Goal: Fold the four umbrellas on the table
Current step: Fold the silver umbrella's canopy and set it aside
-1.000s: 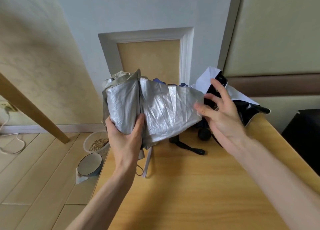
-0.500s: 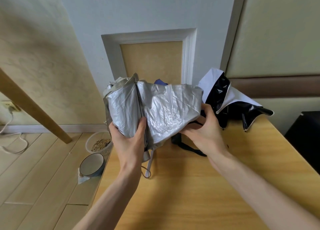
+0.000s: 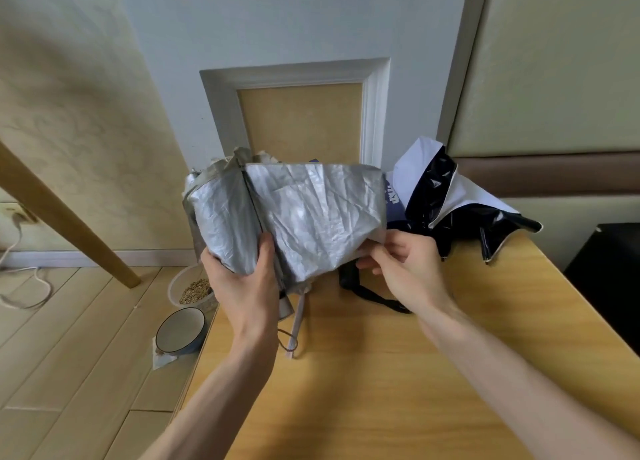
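Note:
I hold a silver umbrella [image 3: 304,213] upright over the far part of the wooden table [image 3: 398,373]. My left hand [image 3: 242,283] grips its gathered folds and shaft from below. A loose silver panel spreads to the right, and my right hand [image 3: 401,265] pinches its lower right edge. The umbrella's strap and handle loop [image 3: 294,331] hang down to the tabletop. Behind and to the right lies a white and black umbrella [image 3: 450,203], loosely collapsed. A dark blue umbrella [image 3: 394,206] peeks out behind the silver one, mostly hidden.
A black strap and handle [image 3: 367,289] lie on the table under my right hand. Left of the table, on the floor, stand a bowl of grain [image 3: 194,289] and a blue-rimmed bowl [image 3: 180,331]. A slanted wooden leg [image 3: 69,224] crosses the left. Dark furniture [image 3: 609,269] stands at the right.
My right hand came in from the open, raised position at the right and took hold of the silver panel's lower right edge. The left hand kept its grip.

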A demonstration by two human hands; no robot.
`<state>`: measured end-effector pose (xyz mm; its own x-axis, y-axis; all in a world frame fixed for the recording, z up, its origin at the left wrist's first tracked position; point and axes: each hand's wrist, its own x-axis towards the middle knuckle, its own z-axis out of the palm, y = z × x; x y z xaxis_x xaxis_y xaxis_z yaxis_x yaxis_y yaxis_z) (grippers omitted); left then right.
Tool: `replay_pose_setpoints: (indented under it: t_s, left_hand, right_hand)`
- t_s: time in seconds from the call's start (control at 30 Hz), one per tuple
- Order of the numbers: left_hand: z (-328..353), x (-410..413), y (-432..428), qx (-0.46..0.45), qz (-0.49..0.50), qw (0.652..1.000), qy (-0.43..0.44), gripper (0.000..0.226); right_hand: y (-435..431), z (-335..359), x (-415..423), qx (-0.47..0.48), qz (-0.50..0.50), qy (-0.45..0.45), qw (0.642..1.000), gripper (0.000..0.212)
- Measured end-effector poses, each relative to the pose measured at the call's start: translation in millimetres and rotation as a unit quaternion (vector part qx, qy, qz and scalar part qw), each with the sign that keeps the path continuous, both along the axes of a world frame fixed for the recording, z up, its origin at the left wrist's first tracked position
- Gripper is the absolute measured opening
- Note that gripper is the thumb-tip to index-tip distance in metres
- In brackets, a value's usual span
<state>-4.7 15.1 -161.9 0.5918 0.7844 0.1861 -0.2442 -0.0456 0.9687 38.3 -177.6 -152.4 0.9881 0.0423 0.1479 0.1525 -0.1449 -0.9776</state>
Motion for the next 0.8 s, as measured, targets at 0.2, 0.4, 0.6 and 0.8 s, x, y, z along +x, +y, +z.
replay_pose_setpoints:
  t_s: [0.2,0.4,0.6,0.8]
  left_hand:
    - [2,0,4,0.005,0.003,1.0,-0.007,0.051]
    - [-7,-4,-5,0.055,-0.01,0.998,0.013,0.054]
    - [-3,-1,1,0.072,0.005,0.997,0.008,0.045]
    - [1,-1,5,0.046,0.021,0.999,-0.009,0.055]
  right_hand:
    - [-3,-5,5,-0.105,-0.013,-0.125,0.986,0.021]
    - [-11,-10,-2,-0.353,-0.171,-0.378,0.839,0.027]
    - [-10,-8,1,-0.246,-0.127,-0.44,0.855,0.029]
    - [-2,-2,3,-0.022,-0.07,-0.029,0.997,0.01]
